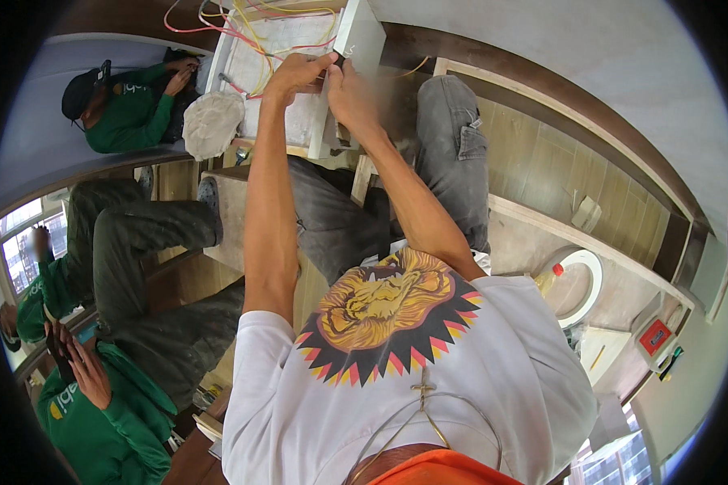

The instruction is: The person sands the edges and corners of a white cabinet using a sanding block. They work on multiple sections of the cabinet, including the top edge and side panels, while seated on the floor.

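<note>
My left hand reaches over a shallow white box, its thumb and fingers pinched together at the box's right wall. There they meet a small black piece whose kind I cannot make out. On the outer side of that wall, my right hand is closed, thumb and fingertips at the same black piece; its outer edge is smeared. Red and yellow wires lie loose inside the box and hang over its far left side. A pale rounded cloth-like thing rests against the near left corner.
At left, a person in green sits close by with a dark phone-like thing. Another green-clad figure shows at upper left. Wooden framing runs along the right, holding a white ring and a red-faced box.
</note>
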`<act>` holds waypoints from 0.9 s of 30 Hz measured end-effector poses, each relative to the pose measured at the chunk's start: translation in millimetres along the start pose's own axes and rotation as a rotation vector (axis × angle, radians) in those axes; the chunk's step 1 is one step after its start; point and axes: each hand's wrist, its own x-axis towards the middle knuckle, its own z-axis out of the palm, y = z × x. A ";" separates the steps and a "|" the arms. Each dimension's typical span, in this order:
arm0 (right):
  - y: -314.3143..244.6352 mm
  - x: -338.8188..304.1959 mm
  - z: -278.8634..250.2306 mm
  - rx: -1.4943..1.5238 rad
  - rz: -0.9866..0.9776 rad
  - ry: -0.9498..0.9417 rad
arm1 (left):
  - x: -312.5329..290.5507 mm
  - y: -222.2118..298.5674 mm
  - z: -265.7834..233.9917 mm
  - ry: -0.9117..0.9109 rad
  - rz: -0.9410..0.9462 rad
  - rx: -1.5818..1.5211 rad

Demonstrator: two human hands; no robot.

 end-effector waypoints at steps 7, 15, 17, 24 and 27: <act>-9.8 -5.6 -2.4 -0.001 0.015 0.055 | 2.3 0.9 -2.0 -0.006 -0.010 -0.004; 17.8 15.4 4.9 0.063 0.030 0.014 | 29.5 3.3 13.6 0.181 -0.050 0.427; 23.6 22.8 -0.5 0.055 0.040 -0.032 | 24.9 7.2 7.0 0.129 -0.023 0.378; 27.1 -5.7 -15.6 0.107 -0.037 0.080 | -5.1 -13.6 6.5 0.062 0.029 -0.020; 27.0 -4.8 -7.7 0.087 -0.076 -0.012 | -4.2 -15.3 10.9 0.137 0.048 0.034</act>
